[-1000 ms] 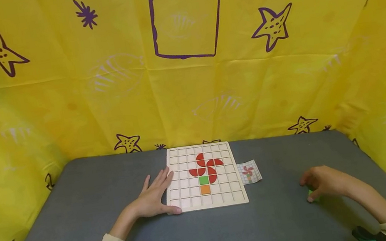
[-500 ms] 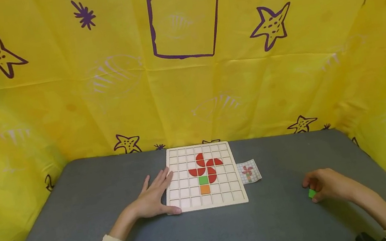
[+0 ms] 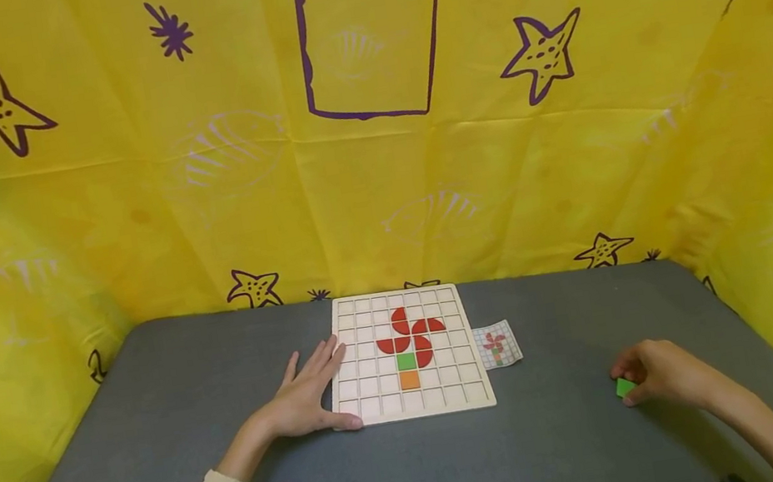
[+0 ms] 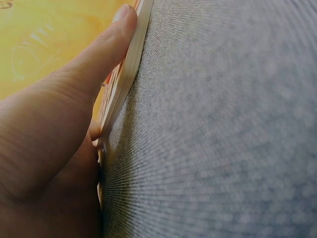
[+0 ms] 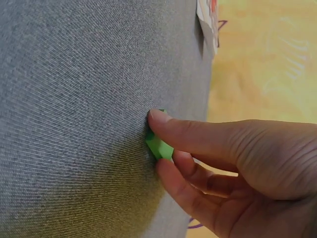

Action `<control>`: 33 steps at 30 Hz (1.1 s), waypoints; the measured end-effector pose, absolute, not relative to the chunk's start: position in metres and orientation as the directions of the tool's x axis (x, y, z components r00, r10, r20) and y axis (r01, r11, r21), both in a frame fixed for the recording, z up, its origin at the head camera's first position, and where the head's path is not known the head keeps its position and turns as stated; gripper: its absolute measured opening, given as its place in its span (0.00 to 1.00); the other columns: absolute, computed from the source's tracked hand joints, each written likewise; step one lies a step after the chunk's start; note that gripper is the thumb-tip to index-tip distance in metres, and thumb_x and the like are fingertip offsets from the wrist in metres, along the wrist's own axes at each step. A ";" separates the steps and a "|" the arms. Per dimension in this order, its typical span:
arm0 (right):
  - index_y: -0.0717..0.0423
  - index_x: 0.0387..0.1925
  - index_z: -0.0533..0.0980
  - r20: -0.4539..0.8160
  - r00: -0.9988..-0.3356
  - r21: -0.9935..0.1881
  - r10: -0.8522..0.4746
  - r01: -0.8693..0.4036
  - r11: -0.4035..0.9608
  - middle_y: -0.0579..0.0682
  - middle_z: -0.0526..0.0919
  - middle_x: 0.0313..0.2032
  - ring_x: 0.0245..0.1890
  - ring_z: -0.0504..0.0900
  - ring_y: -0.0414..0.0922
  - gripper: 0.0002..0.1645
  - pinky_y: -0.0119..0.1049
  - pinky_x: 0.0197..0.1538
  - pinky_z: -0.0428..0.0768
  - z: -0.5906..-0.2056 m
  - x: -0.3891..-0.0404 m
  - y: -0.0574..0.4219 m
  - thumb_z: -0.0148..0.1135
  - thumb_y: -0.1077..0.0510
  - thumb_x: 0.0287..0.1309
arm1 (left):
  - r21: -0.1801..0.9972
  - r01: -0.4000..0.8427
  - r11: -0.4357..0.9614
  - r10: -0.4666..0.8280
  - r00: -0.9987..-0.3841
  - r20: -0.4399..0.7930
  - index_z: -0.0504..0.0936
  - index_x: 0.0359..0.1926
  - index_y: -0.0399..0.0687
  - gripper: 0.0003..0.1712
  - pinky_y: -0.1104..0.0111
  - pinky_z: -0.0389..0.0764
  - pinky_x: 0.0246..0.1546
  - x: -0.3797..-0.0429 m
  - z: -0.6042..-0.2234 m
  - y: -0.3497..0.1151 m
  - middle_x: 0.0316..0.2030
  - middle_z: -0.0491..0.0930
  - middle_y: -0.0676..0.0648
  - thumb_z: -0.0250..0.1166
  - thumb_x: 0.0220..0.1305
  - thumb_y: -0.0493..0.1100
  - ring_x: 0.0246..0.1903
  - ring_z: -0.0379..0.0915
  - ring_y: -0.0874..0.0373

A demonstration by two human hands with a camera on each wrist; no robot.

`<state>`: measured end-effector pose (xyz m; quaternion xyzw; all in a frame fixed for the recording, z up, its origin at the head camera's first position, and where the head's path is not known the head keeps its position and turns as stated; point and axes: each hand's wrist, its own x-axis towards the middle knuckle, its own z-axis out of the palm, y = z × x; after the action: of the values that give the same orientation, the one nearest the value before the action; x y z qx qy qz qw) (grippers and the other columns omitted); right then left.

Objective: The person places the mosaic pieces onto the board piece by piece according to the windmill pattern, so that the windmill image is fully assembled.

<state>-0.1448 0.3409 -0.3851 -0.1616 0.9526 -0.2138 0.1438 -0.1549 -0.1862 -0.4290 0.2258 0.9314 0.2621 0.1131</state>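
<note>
Between thumb and fingers, my right hand pinches a small green tile low over the table's right side. The right wrist view shows the green tile close to the cloth, partly covered by the thumb. My left hand rests with spread, straight fingers on the left edge of a pale gridded board; its thumb lies on the near left corner. Red curved tiles form a pinwheel on the board. Below them sit a green square tile and an orange square tile.
A small pattern card with a printed red pinwheel lies against the board's right edge. The table has a grey cloth surface. Yellow printed fabric stands behind it and along both sides.
My right hand has shifted slightly right and nearer, and more of the green tile shows between its fingers. The left hand and the board have stayed put.
</note>
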 end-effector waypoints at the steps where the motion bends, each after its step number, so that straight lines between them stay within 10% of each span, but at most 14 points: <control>1: 0.59 0.34 0.83 -0.200 -0.907 -0.454 -0.371 -0.250 0.855 0.45 0.84 0.30 0.30 0.80 0.42 0.19 0.34 0.32 0.79 -0.385 -0.144 0.341 0.81 0.57 0.37 | 0.539 0.362 0.761 0.480 -0.872 -0.092 0.46 0.76 0.38 0.68 0.37 0.27 0.67 -0.155 -0.429 -0.186 0.77 0.39 0.38 0.72 0.48 0.69 0.75 0.32 0.39; 33: 0.62 0.37 0.85 -0.067 -0.914 -0.733 -0.400 -0.227 0.642 0.49 0.87 0.30 0.26 0.83 0.36 0.13 0.32 0.31 0.82 -0.389 -0.145 0.303 0.73 0.56 0.53 | 0.532 0.371 0.761 0.486 -0.869 -0.091 0.47 0.76 0.38 0.68 0.38 0.26 0.67 -0.155 -0.430 -0.186 0.77 0.39 0.38 0.71 0.48 0.69 0.75 0.32 0.39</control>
<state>-0.1447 0.3032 -0.3892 -0.1742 0.8991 -0.3857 0.1121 -0.1551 -0.1858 -0.4300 0.2300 0.9317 0.2578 0.1124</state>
